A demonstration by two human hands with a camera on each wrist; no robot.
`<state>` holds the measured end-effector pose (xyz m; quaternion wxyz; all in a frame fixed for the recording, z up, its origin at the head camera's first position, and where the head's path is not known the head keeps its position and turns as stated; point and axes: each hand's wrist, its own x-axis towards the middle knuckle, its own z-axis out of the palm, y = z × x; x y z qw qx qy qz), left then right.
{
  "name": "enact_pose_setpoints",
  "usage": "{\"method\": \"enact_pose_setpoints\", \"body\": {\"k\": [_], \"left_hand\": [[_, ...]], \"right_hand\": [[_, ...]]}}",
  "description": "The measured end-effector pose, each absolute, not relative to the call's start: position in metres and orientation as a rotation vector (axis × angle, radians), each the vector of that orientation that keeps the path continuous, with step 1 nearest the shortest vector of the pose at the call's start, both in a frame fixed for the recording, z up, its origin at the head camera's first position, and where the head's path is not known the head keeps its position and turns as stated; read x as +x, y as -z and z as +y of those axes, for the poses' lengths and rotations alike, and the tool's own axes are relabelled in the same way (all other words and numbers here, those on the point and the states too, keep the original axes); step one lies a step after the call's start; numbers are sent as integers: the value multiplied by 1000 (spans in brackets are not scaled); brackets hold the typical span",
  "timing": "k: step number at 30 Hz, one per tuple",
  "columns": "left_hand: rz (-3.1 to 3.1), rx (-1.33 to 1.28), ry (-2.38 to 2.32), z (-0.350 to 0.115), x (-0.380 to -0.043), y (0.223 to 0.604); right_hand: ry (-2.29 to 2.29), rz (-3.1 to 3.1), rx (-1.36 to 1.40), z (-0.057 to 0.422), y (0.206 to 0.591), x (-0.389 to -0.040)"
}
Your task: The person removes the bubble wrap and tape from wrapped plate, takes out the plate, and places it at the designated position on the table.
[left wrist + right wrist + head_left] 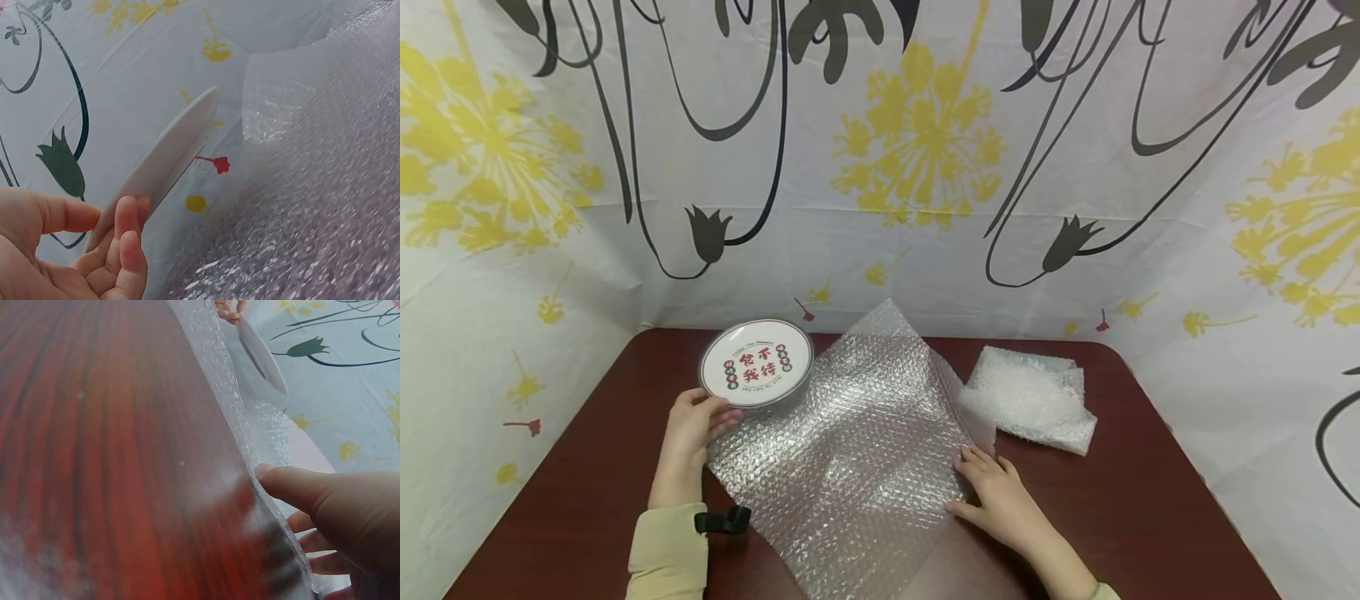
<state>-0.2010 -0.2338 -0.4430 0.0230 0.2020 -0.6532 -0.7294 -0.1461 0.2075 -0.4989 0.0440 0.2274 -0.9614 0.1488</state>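
My left hand (698,423) pinches the near-left rim of a round white plate (757,364) between thumb and fingers. Red characters and small dark and green marks decorate the plate's face, inside a dark line at the rim. In the left wrist view the plate (159,156) appears nearly edge-on, tilted up. A large sheet of bubble wrap (850,450) lies diagonally over the table, its upper-left side running just below the plate. At the sheet's right edge rests my right hand (996,496), fingers extended and thumb spread, touching the edge of the wrap (240,434).
A folded bundle in bubble wrap (1033,396) sits at the back right of the dark red table (1120,500). A white cloth (925,275) with yellow and grey plant prints hangs around the table's back and sides. A black strap (722,521) circles the left sleeve.
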Motion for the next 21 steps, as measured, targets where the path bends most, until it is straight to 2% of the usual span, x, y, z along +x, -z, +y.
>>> {"method": "enact_pose_setpoints", "body": {"k": [21], "left_hand": [[-1912, 735, 2182, -253, -200, 453]], "right_hand": [[-473, -2948, 697, 208, 499, -146]]}}
